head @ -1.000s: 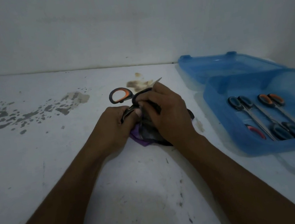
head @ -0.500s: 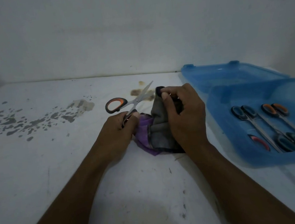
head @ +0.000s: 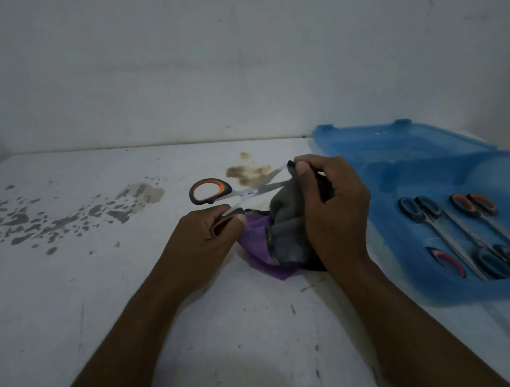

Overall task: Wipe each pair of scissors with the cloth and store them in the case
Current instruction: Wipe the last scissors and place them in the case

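View down over my two bare forearms, reaching onto a scuffed white table [head: 94, 309] set against a pale wall [head: 230, 51].

My left hand [head: 210, 234] is curled round one handle loop of the scissors [head: 248, 192], with a strip of orange showing between my fingers. The other loop, orange inside and black outside, sticks out free above that hand. The blades are parted in a narrow V and point right, toward my other hand.

My right hand [head: 332, 203] pinches a fold of the cloth [head: 273, 245] between thumb and fingers and closes it round the tips of the blades, so the tips are mostly hidden. The cloth is grey and purple. It hangs bunched from that pinch down to the table, between my two hands and partly under my right wrist.

The case [head: 390, 231] is translucent blue and lies open on the table, just right of my right hand. Its lid [head: 386, 145] lies flat toward the wall. Inside the base, a black-handled pair [head: 416, 209] and an orange-handled pair [head: 473, 203] lie side by side with their handles away from me. Nearer me in the base I see more dark handles and a red handle [head: 445, 261]. How many pairs these make, I cannot tell.

A grey splatter [head: 67, 216] marks the table at far left, and a brown stain [head: 246, 173] lies just beyond the blades.
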